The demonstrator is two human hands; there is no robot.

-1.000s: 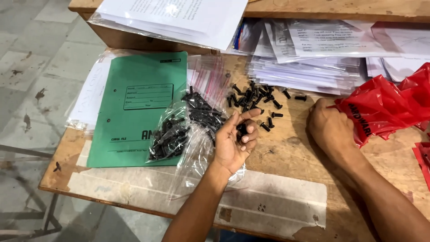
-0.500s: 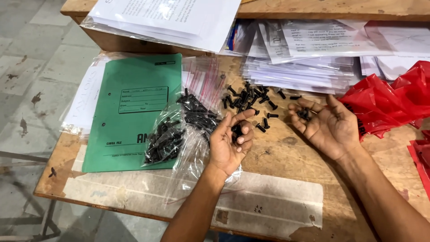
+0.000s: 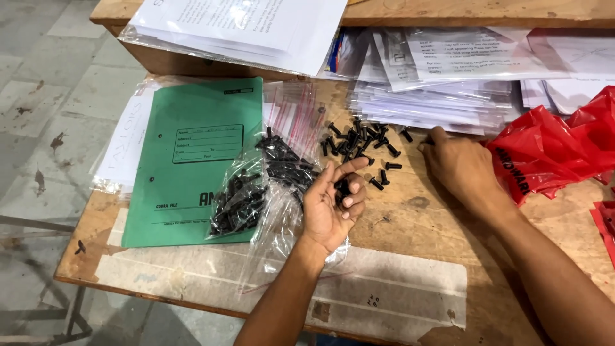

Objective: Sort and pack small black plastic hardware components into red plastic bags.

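Note:
My left hand [image 3: 328, 208] lies palm up over a clear bag, fingers curled around several black screws [image 3: 344, 189]. A loose pile of black screws [image 3: 359, 140] sits on the wooden table [image 3: 410, 224] just beyond it. My right hand [image 3: 456, 165] is palm down to the right of the pile. Its fingertips pinch at a lone screw [image 3: 424, 140] beside the paper stacks. Whatever is inside that hand is hidden. Two clear bags of black screws [image 3: 243, 198] lie left of my left hand.
A green file folder [image 3: 192, 160] lies at the left, with empty zip bags [image 3: 296, 112] above the screw bags. Stacks of sleeved papers [image 3: 435, 96] line the back. A red plastic bag [image 3: 554, 150] sits at the right. The table's front edge is taped.
My right hand showed several screws in its upturned palm half a second ago. It has since turned palm down and reached to the lone screw by the papers. The left hand stayed put.

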